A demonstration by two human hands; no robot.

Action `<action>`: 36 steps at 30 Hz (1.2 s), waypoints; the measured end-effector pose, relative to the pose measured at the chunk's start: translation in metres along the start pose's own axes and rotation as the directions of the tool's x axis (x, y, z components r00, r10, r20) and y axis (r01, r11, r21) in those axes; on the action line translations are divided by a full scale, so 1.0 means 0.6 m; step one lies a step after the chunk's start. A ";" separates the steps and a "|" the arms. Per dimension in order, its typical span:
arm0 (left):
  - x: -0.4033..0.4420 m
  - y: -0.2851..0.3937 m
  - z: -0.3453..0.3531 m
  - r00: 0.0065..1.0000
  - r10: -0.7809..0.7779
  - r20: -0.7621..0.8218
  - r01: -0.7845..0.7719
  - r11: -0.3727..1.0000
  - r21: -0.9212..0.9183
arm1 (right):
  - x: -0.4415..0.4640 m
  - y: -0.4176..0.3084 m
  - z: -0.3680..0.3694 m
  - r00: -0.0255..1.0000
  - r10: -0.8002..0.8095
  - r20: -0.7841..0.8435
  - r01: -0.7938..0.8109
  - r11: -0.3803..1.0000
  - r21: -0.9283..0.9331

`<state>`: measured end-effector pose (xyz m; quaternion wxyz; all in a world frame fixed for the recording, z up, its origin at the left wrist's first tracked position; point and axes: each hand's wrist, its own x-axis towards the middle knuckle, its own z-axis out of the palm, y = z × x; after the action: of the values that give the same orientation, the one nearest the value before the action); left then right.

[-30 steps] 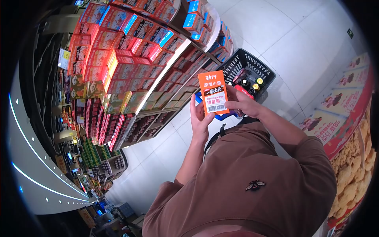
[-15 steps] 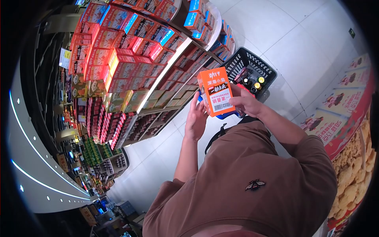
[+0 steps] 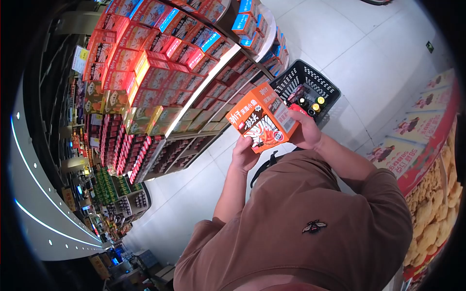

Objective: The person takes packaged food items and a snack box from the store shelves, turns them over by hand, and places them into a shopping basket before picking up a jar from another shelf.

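An orange box (image 3: 259, 121) with white and black lettering is held in front of the body, with its wide printed face and one narrower side showing. My left hand (image 3: 244, 154) grips its lower left corner, the thumb on the printed face. Around the right end of the box my right hand (image 3: 306, 130) is closed, its fingers partly hidden. Just beyond the hands is a dark shopping basket (image 3: 326, 86), holding bottles with yellow caps (image 3: 318, 103) and a red item.
Stacked red and orange boxes (image 3: 160, 63) fill a rounded shelf on the left. Dark shelving lies farther left. On the right are a printed display panel (image 3: 403, 150) and a bin of light brown food pieces (image 3: 432, 213). Pale floor tiles (image 3: 354, 43) lie between them.
The orange box has been turned, so a wide printed face now shows. My left hand, earlier apart from the box, now grips its corner. My right hand has shifted on it.
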<state>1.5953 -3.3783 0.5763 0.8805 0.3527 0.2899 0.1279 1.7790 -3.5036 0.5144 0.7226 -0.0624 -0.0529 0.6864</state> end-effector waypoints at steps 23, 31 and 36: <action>-0.106 0.116 -0.063 0.979 0.205 -0.015 -0.190 0.929 0.318 | 0.046 0.127 0.092 0.943 -0.251 -0.220 0.081 0.812 -0.578; -0.099 0.108 -0.056 0.981 0.185 0.054 -0.193 0.950 0.244 | 0.029 0.129 0.086 0.924 -0.302 -0.234 0.147 0.847 -0.511; -0.084 0.102 -0.056 0.976 0.214 0.035 -0.216 0.950 0.224 | 0.026 0.115 0.076 0.925 -0.311 -0.217 0.172 0.854 -0.492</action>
<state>1.5338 -3.3376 0.6204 0.8167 0.4810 0.2580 0.1873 1.7046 -3.4839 0.5478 0.7677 -0.3254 -0.1169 0.5396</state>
